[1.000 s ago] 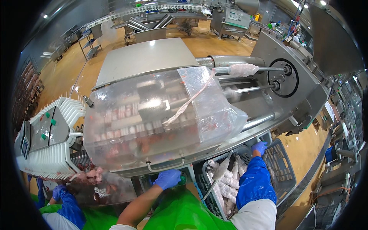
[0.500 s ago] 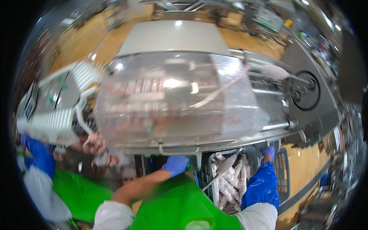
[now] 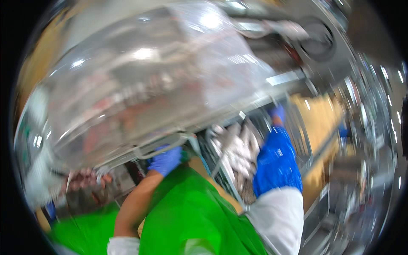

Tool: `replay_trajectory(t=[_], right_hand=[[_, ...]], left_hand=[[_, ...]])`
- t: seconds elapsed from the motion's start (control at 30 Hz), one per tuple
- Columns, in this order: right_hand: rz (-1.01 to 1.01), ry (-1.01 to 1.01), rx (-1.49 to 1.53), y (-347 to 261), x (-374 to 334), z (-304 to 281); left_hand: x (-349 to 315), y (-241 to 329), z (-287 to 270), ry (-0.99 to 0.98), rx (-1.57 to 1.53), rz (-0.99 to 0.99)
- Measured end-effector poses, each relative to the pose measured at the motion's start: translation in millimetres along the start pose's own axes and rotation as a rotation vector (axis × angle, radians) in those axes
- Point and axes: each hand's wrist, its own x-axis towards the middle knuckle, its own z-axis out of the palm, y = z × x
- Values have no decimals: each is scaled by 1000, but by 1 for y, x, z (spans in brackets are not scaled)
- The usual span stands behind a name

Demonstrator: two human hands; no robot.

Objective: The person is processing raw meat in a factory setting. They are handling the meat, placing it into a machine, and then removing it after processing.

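Note:
My left hand [image 3: 165, 160], in a purple-blue glove, is at the front edge of a large machine, just below its metal handle bar [image 3: 159, 146]. Blur smears its fingers, so a hold on the bar cannot be told. A small green thing [image 3: 184, 155] shows beside it. My right hand [image 3: 277, 113], gloved alike below a blue sleeve cover [image 3: 278, 157], reaches to the far end of a dark grey crate [image 3: 226, 176]. Its fingers are too blurred to read. Pale, elongated pieces [image 3: 238, 148] lie heaped in that crate.
A clear curved cover [image 3: 123, 80] spans the machine, with plastic film [image 3: 216, 55] over its right part. Another slatted crate [image 3: 302, 136] stands right of my arm. Pinkish meat pieces [image 3: 85, 178] lie at the left, near another person's green apron [image 3: 91, 225].
My view has swung, so the machine now slants and sits higher and further left. Both hands stay near the machine's front edge and the crate. A light rod across the crate is less distinct.

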Motion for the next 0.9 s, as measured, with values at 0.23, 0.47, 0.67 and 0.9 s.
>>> replay_trajectory(t=[0.23, 0.47, 0.67, 0.9], right_hand=[[232, -103, -196, -57, -29, -49], [267, -86, -144, -50, -20, -38], [242, -113, -141, -58, -22, -44], [265, -59, -174, -50, -18, -38]], left_hand=[[1, 9, -19, -217, -22, -127], [2, 7, -16, -220, -12, -141], [-4, 5, -9, -139, 67, -68], [0, 7, -15, -196, 41, -119]])
